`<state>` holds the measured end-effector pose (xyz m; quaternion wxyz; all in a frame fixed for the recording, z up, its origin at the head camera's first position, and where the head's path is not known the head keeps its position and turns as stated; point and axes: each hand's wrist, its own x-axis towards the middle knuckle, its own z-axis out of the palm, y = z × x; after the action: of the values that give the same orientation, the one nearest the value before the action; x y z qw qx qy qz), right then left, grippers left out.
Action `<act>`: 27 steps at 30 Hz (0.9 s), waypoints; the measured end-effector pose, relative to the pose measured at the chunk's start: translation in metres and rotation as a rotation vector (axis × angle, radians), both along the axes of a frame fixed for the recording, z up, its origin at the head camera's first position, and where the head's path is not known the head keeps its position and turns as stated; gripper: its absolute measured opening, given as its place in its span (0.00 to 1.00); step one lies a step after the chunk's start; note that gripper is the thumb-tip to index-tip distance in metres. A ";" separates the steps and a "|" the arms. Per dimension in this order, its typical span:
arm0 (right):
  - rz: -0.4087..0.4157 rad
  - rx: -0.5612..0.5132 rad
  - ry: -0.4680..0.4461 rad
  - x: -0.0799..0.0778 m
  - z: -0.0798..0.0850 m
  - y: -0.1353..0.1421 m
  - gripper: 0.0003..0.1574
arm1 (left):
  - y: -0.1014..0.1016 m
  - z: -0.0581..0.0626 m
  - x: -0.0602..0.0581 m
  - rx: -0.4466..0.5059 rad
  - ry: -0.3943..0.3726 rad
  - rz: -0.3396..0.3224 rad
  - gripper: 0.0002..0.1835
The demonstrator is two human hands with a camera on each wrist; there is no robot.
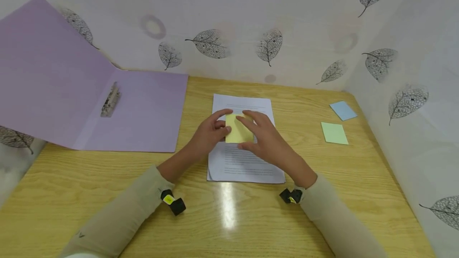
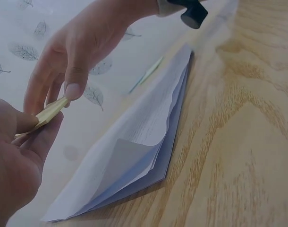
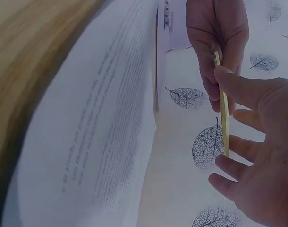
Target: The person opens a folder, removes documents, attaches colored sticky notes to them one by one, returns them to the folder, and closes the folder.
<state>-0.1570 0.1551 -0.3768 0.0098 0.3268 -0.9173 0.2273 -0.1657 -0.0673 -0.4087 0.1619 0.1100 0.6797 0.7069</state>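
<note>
A small yellow sticky note pad (image 1: 236,130) is held above the printed sheets (image 1: 251,166). My left hand (image 1: 209,130) pinches its left edge between thumb and fingers; the left wrist view shows the pad (image 2: 50,112) tilted and edge-on. Around the pad's right side, my right hand (image 1: 267,136) has its thumb at the near edge and fingertips on the top and far edge. From the right wrist, the pad (image 3: 223,109) looks like a thin strip between right thumb and fingers. One corner of the sheets (image 2: 130,156) curls up below the hands.
An open purple folder (image 1: 143,118) with a metal clip (image 1: 111,100) lies at left, its cover raised against the leaf-patterned wall covering (image 1: 229,15). A blue note pad (image 1: 343,110) and a green note pad (image 1: 334,133) lie at right on the wooden table (image 1: 229,234).
</note>
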 end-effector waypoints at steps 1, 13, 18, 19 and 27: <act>0.002 0.005 0.014 0.001 -0.001 0.000 0.49 | 0.000 0.000 0.000 0.004 0.000 -0.001 0.27; -0.037 -0.161 -0.141 -0.001 0.001 0.003 0.26 | 0.001 0.002 0.000 0.071 -0.088 -0.005 0.23; -0.089 -0.253 -0.153 -0.001 0.001 0.002 0.13 | 0.001 0.002 0.000 0.108 -0.101 -0.020 0.28; -0.100 -0.267 -0.151 -0.001 0.001 0.002 0.12 | 0.001 0.001 0.000 0.109 -0.095 -0.024 0.29; -0.055 -0.273 0.016 -0.003 -0.005 -0.001 0.12 | 0.004 -0.003 0.002 0.012 -0.033 0.012 0.26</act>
<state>-0.1602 0.1537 -0.3820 0.0678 0.2990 -0.8864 0.3469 -0.1642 -0.0637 -0.4121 0.1684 0.0951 0.6732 0.7137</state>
